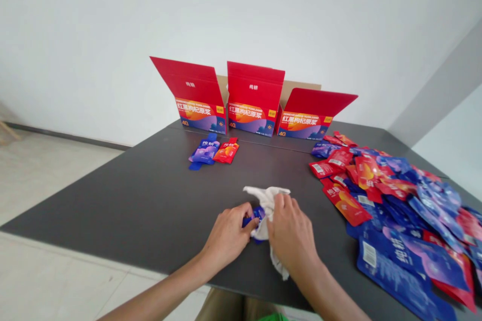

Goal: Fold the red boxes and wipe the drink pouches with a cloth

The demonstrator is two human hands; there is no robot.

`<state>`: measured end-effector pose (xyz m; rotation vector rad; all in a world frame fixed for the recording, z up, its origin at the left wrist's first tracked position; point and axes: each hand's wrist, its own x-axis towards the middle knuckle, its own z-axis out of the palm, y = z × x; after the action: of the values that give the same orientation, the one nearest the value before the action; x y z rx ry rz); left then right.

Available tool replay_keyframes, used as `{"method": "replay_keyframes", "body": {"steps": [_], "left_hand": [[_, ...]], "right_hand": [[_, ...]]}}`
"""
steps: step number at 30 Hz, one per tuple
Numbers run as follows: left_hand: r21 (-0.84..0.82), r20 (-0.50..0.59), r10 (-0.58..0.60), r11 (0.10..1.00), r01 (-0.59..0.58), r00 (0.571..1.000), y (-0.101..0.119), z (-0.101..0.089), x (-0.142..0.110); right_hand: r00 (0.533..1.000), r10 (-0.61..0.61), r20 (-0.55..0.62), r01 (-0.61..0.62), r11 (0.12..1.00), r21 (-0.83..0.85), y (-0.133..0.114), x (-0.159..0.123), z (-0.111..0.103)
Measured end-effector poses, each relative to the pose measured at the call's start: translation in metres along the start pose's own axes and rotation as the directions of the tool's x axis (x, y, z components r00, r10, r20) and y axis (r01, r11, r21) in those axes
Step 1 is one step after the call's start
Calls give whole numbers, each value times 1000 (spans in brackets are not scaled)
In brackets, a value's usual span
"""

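From far away, I see what looks like a plain packing room. A big dark table fills the middle. Three open goji puree boxes stand at twelve o'clock, many red and blue pouches are heaped at four, and pale floor tiles show at eight.

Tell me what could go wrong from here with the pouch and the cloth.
The left hand grips the blue pouch as the right hand holds the white cloth against it; too much pressure might crease or burst the pouch.

The pouches in the heap overlap loosely, so a sideways swing of the right forearm could make some slide.
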<state>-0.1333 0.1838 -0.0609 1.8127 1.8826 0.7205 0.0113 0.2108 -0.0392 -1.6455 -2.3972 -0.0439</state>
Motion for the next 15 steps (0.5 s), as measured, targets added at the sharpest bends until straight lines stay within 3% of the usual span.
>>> {"method": "replay_keyframes", "body": {"steps": [3, 6, 9, 12, 15], "left_hand": [[-5, -23, 16, 1000, -16, 1000, -1, 2, 0], [-62, 14, 19, 998, -18, 1000, -2, 4, -2], [-196, 83, 21, 981, -5, 996, -7, -1, 1], [-326, 121, 67, 945, -24, 990, -19, -23, 18], [-347, 191, 173, 933, -99, 966, -31, -63, 53]], "right_hand": [[997, -79, 23, 77, 996, 46, -6, -4, 1], [998, 58, 4, -58, 998, 1, 11, 4, 2], [982, 190, -11, -190, 981, -26, 47, 19, 5], [973, 230, -24, -229, 973, 29, 81, 25, 9], [976, 216, -8, -214, 970, 119, 99, 24, 15]]}}
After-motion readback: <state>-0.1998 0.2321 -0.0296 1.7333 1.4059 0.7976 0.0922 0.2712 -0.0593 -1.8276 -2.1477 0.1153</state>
